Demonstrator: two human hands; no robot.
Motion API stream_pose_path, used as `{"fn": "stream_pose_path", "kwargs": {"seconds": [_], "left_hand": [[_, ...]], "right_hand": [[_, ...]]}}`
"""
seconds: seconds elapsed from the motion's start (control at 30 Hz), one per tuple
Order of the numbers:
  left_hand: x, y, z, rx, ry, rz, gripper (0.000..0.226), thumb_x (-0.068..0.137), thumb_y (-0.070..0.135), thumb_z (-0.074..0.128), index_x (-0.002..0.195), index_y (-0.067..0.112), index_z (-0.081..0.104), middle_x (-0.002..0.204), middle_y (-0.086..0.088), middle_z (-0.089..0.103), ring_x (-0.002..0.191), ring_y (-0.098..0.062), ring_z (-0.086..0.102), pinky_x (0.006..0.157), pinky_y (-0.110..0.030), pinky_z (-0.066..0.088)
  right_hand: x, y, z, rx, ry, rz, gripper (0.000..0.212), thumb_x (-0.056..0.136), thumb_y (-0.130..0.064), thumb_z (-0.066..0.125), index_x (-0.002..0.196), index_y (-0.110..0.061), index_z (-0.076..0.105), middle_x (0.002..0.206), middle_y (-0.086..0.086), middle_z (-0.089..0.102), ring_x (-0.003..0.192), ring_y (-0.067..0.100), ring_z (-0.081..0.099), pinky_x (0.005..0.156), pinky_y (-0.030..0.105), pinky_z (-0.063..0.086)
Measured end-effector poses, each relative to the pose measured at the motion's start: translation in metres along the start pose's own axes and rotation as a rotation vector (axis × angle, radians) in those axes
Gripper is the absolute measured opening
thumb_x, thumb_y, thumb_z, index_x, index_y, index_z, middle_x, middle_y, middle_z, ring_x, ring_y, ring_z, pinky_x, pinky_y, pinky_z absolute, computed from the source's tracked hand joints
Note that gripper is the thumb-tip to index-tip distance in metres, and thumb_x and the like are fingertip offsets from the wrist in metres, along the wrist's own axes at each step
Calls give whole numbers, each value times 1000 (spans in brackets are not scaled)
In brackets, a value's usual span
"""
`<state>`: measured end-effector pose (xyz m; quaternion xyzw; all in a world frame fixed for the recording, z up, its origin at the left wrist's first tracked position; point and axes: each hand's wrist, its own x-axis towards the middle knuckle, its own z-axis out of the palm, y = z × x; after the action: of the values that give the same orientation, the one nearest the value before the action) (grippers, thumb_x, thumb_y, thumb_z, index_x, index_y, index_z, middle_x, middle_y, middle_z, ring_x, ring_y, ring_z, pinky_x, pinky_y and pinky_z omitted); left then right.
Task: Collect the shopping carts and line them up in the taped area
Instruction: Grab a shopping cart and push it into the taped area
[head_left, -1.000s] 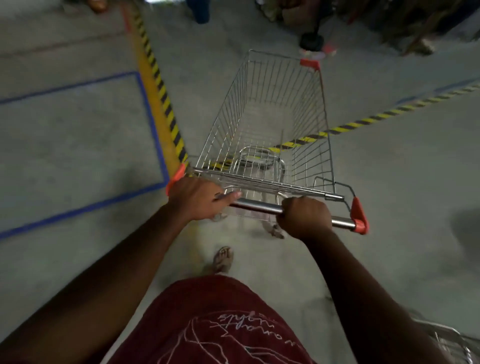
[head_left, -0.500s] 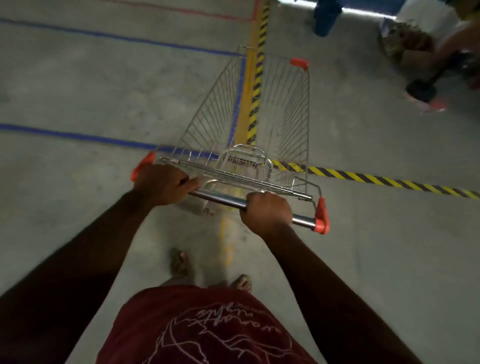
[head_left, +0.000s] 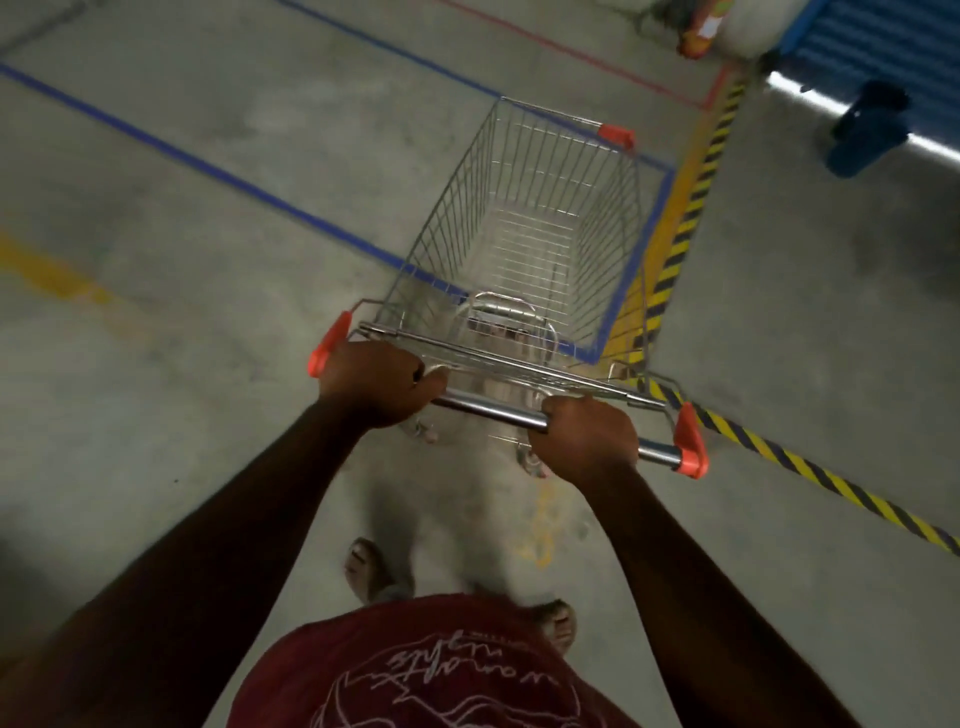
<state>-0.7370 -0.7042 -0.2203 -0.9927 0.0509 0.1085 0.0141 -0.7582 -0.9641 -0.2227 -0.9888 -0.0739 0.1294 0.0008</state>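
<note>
1. My left hand (head_left: 376, 384) kept a full grip on the left end of the shopping cart's handle bar (head_left: 491, 410), fingers curled round it beside the orange end cap (head_left: 326, 345).
2. My right hand (head_left: 589, 439) gripped the same bar nearer its right end, just inside the other orange cap (head_left: 690, 441).
3. The wire shopping cart (head_left: 524, 244) stood on the concrete floor (head_left: 182, 312), its basket over the corner of the blue tape outline (head_left: 218, 166).
4. Yellow-and-black hazard tape (head_left: 691, 208) ran along the cart's right side.
5. My feet showed below the red shirt (head_left: 441, 670).
</note>
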Motion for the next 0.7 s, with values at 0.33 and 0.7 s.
{"fn": "stream_pose_path", "kwargs": {"seconds": [0.33,0.7], "left_hand": [[35,-125,30,14,241,39,68,100,67,38,67,16,68,56,-3,59,61,-30,67,71,-38,48],[128,-112,-2,41,106,86,73,95,78,26,66,22,65,58,6,58,69,-14,69,106,-38,35]], "right_hand": [[53,-95,-16,14,7,-112,30,92,-53,57,98,-25,65,92,0,72,88,28,71,69,33,40],[122,-67,-23,8,49,-43,29,91,-55,56,94,-27,63,86,0,70,83,26,70,66,33,43]]}}
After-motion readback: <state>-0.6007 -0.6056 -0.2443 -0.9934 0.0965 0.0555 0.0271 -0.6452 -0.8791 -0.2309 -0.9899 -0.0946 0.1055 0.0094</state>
